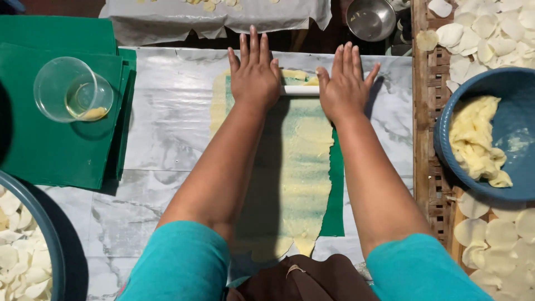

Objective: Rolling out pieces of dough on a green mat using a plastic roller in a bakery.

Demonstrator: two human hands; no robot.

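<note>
Flat hands [255,75] [343,83] hide the roller [300,90] — ends unseen.

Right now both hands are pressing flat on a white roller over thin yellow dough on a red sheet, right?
Nearly. The head view shows the left hand and right hand flat on the white roller over yellow dough, but the sheet is green, not red.

Soft, even light falls from above, fairly bright over the middle of the frame. The arms cast broad, soft-edged shadows on the counter [161,139], darkest between them. A faint sheen lies on the plastic sheet at the upper centre. Focus is sharp throughout; the frame's corners bow slightly and darken.
</note>
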